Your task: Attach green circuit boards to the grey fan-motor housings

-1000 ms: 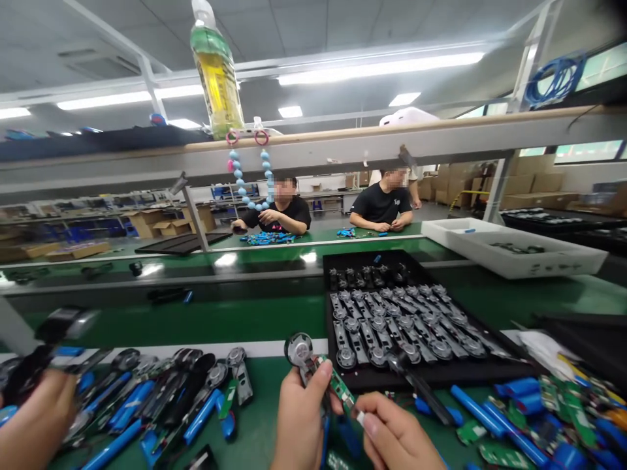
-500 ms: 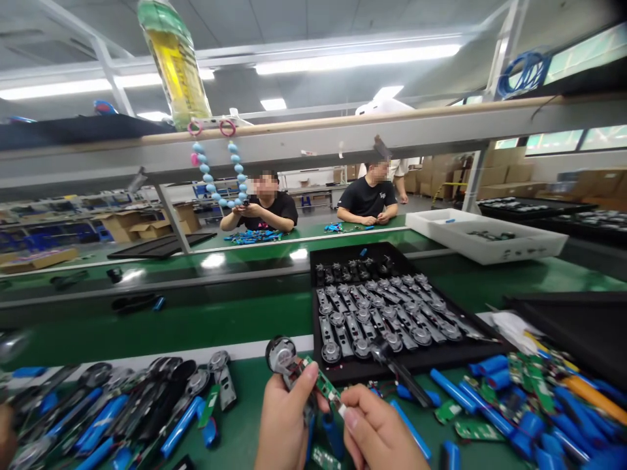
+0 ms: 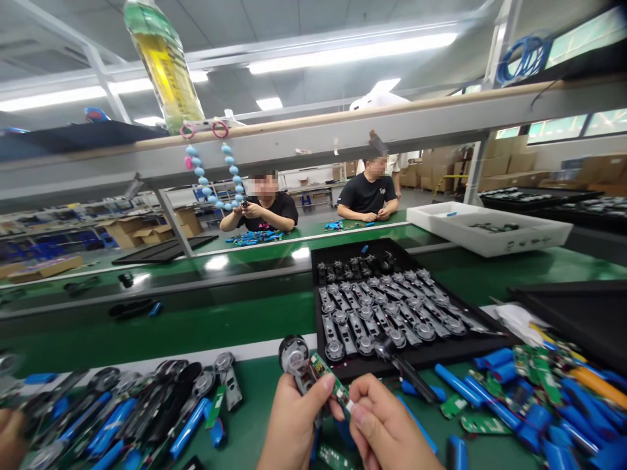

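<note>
My left hand is closed around a small device housing with a round grey and black head. Its thumb presses on a narrow green circuit board that lies along the housing. At the board's lower end, my right hand pinches a small white part, too small to name. Below the fingers a blue battery cell shows in part. Another green board lies on the bench under my hands. The housing's lower part is hidden by my fingers.
Ahead stands a black tray of grey housings in rows, a black handle-like part leaning at its front. Housings and batteries pile up left; blue cells and boards right. Another person's hand is at the left edge. Two people sit opposite.
Both hands have shifted slightly right with the housing and board, keeping the same grip. The view has tilted a little. Opposite, the left person's hands have moved slightly.
</note>
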`<state>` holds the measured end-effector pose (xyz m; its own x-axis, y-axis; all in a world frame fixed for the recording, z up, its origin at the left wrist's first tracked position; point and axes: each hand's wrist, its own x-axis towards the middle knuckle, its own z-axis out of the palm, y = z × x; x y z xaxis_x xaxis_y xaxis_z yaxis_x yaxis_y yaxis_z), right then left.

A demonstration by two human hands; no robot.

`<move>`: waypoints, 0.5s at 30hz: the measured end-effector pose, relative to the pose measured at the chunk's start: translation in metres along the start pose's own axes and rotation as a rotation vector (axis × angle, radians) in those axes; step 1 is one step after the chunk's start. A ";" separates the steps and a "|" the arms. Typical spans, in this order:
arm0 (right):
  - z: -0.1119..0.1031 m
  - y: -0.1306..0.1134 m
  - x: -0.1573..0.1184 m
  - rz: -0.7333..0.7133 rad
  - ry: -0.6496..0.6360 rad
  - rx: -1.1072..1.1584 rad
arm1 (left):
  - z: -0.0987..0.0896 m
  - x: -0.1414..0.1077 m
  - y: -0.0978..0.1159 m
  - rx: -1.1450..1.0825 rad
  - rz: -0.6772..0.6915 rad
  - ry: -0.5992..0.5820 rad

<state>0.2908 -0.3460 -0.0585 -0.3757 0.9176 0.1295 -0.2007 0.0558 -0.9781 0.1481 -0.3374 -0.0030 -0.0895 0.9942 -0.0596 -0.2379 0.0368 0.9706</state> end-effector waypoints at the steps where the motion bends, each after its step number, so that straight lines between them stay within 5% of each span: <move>1: 0.000 0.001 0.000 -0.001 0.004 0.008 | 0.000 0.000 0.000 0.001 -0.003 -0.003; 7: -0.002 0.003 0.002 0.021 -0.005 -0.003 | -0.002 0.002 0.001 -0.003 0.005 -0.010; 15: -0.014 -0.004 -0.005 0.053 0.008 -0.372 | 0.004 0.002 0.006 -0.108 0.038 -0.008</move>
<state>0.3064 -0.3453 -0.0575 -0.3698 0.9259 0.0768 0.1620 0.1456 -0.9760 0.1500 -0.3351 0.0031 -0.0930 0.9954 -0.0212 -0.3373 -0.0114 0.9413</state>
